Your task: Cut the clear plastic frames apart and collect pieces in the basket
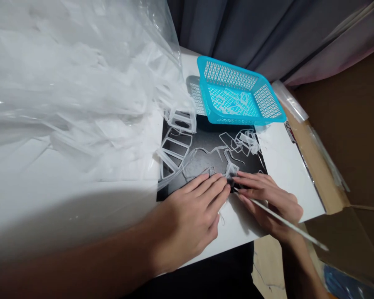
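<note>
My left hand (196,211) lies with its fingers stretched out over the near part of a black mat (205,139) and the translucent plastic strips on it. In my right hand (269,203) is a thin white stick-like tool (288,224), its narrow tip pointing at the mat by my left fingertips. A small translucent plastic piece (232,169) sits just beyond the fingertips of both hands. Ladder-like translucent plastic frames (176,147) spread over the mat's left side. Loose thin outlines (247,141) are heaped at its far right. What lies beneath my left fingers is hidden.
A blue perforated basket (246,121) behind the mat holds several small clear pieces. A large clear bag (81,83) full of white translucent material covers the left of the white table (296,174). Dark curtains (246,29) hang behind; cardboard (336,153) stands at the right.
</note>
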Tool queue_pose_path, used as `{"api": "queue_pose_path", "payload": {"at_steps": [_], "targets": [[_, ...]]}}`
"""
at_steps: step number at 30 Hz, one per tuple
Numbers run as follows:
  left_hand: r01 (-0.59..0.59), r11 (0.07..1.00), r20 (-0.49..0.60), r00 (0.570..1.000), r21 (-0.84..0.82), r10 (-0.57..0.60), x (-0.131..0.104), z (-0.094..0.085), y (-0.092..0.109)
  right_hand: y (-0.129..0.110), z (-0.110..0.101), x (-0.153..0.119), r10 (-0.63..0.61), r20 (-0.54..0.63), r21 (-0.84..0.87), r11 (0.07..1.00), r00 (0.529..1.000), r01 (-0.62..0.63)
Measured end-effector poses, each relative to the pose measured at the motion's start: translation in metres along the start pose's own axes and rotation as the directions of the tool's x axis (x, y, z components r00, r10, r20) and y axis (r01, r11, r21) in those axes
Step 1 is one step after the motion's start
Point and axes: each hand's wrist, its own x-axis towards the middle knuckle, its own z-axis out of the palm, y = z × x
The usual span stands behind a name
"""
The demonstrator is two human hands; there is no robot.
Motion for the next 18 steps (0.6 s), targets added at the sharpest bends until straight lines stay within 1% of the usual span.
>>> {"api": "queue_pose_path", "payload": {"at_steps": [2, 5, 11, 15, 18], "targets": [[-0.002, 1.0, 0.0, 1.0, 0.006, 0.002, -0.001, 0.001, 0.0, -0.001, -0.002, -0.001, 0.025, -0.009, -0.006, 1.0, 1.0, -0.025], [0.001, 1.0, -0.001, 1.0, 0.002, -0.001, -0.003, 0.001, 0.0, -0.001, -0.003, -0.002, 0.012, -0.011, 0.002, 1.0, 1.0, -0.012], [-0.006, 1.0, 0.009, 1.0, 0.005, 0.006, -0.003, 0.0, 0.0, 0.001, 0.004, -0.003, 0.029, 0.01, 0.01, 1.0, 1.0, -0.029], [-0.005, 1.0, -0.007, 1.0, 0.012, 0.005, -0.002, 0.001, 0.001, 0.005, 0.008, -0.003, -0.02, 0.032, -0.044, 0.999, 0.999, 0.022], [-0.02, 0.999, -0.023, 1.0, 0.04, 0.021, -0.002, 0.002, 0.002, 0.003, 0.012, -0.002, -0.088, 0.003, -0.144, 0.986, 0.996, 0.088]]}}
